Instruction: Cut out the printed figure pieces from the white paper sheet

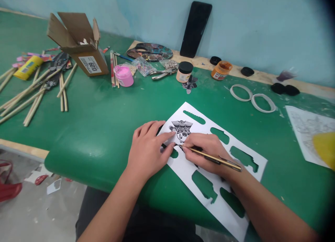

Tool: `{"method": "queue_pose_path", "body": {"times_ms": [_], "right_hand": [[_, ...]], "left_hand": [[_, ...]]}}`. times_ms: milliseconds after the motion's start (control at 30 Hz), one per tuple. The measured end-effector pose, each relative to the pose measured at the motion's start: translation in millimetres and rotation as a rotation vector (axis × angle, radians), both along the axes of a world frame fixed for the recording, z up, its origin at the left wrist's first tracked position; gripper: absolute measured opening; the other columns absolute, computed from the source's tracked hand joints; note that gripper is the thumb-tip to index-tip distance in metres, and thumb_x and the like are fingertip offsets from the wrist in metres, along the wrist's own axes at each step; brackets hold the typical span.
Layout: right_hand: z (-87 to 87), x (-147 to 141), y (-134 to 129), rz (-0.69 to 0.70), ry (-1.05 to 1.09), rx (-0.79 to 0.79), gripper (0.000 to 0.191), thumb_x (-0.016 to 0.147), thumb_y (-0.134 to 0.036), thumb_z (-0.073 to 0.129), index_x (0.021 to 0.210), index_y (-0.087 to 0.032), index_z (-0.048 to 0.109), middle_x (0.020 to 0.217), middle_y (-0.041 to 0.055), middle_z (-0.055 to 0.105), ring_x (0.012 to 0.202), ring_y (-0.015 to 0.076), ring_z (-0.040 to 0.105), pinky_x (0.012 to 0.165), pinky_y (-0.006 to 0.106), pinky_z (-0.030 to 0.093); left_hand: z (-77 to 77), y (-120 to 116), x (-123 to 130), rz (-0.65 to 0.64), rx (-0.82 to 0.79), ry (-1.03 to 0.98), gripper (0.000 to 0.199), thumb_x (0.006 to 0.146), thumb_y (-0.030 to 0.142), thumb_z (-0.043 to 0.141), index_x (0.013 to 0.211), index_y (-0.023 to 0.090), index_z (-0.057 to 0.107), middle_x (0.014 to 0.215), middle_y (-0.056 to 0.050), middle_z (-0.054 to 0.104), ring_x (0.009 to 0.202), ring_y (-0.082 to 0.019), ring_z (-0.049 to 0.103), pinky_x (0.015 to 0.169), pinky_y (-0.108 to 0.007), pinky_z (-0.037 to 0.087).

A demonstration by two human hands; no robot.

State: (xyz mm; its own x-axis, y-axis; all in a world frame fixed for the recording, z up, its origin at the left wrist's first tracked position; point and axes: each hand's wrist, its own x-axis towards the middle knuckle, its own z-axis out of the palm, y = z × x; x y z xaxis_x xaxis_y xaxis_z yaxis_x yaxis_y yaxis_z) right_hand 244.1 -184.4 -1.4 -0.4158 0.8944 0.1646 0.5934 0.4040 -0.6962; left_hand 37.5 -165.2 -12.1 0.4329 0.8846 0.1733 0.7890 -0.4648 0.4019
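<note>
A white sheet [232, 209] with several cut-out openings lies slanted on the green table. Near its upper left is a black-and-white printed figure [180, 130] with a headdress and a face. My left hand [150, 144] rests on the sheet's left edge, fingers spread, with index finger and thumb beside the figure. Between the fingers of my right hand [206, 149] is a slim gold-and-black pen-shaped tool [217, 159], slanting down to the sheet just under the printed face. Its very tip is too small to make out.
Behind the sheet stand a black-lidded jar [184, 73], pink pot [124, 76], orange pot [221, 71], pliers [163, 73] and palette [150, 52]. An open cardboard box [90, 64] and wooden sticks [34, 92] are left. A phone [195, 29] leans on the wall; tape rings [251, 97] lie right.
</note>
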Motion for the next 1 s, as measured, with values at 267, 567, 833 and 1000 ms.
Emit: {"method": "queue_pose_path", "body": {"times_ms": [267,567,833,1000], "right_hand": [[1.5,1.2,-0.5,0.014,-0.012,-0.015,0.015,0.082,-0.012,0.057,0.070,-0.019,0.055,0.069,-0.0006,0.060,0.060,0.0114,0.050,0.058,0.026,0.037],[0.3,2.4,0.2,0.031,-0.014,-0.018,0.015,0.082,-0.012,0.056,0.069,-0.019,0.053,0.069,-0.0009,0.059,0.061,0.0115,0.049,0.059,0.026,0.036],[0.2,2.7,0.9,0.030,-0.010,-0.006,0.016,0.080,-0.011,0.056,0.067,-0.019,0.052,0.068,0.0000,0.060,0.061,0.0121,0.049,0.058,0.027,0.035],[1.6,2.0,1.1,0.028,-0.018,-0.010,0.016,0.079,-0.009,0.056,0.066,-0.019,0.052,0.068,0.0002,0.060,0.060,0.0118,0.049,0.057,0.027,0.036]], "left_hand": [[-1.0,-0.3,-0.3,0.004,0.000,0.001,0.027,0.089,0.035,0.062,0.114,0.036,0.070,0.136,0.000,0.057,0.128,-0.029,0.047,0.103,-0.050,0.037],[-1.0,-0.4,-0.6,-0.002,0.010,-0.002,0.027,0.089,0.034,0.062,0.115,0.035,0.070,0.137,-0.001,0.057,0.127,-0.029,0.047,0.103,-0.050,0.037],[-0.8,-0.4,-0.3,-0.003,0.007,0.001,0.027,0.089,0.035,0.062,0.115,0.035,0.070,0.137,0.000,0.057,0.128,-0.029,0.047,0.104,-0.051,0.037],[-0.7,-0.2,-0.6,0.000,-0.002,-0.001,0.027,0.089,0.035,0.062,0.115,0.036,0.070,0.137,0.000,0.056,0.128,-0.028,0.046,0.104,-0.050,0.037]]}}
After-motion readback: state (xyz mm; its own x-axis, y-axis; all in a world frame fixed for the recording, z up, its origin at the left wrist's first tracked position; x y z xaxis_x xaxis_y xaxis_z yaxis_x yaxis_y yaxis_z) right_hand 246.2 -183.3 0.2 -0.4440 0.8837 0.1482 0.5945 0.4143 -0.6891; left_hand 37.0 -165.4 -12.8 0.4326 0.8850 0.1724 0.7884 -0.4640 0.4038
